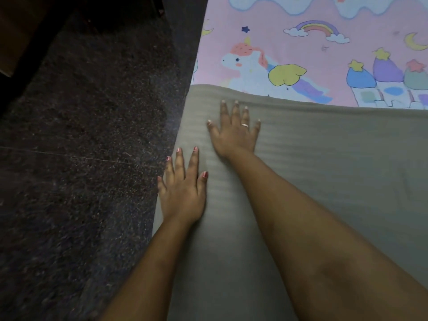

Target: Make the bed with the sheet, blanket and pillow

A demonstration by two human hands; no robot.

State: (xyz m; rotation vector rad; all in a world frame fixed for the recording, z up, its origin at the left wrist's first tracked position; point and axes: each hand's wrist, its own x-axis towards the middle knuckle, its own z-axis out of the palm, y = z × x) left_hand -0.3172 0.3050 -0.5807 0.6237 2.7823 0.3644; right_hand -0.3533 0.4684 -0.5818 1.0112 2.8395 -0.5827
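Note:
A grey blanket [335,163] with faint stripes lies spread over the near part of the bed. Beyond its far edge shows a pink sheet [273,31] printed with a unicorn, rainbow and castle. My left hand [183,191] lies flat, palm down, fingers apart, on the blanket at the bed's left edge. My right hand [234,130] is also flat and spread, a ring on one finger, pressing the blanket just short of its far edge. Neither hand grips the cloth. No pillow is in view.
Dark speckled stone floor [88,135] runs along the bed's left side. A dark piece of furniture [20,31] stands at the top left corner.

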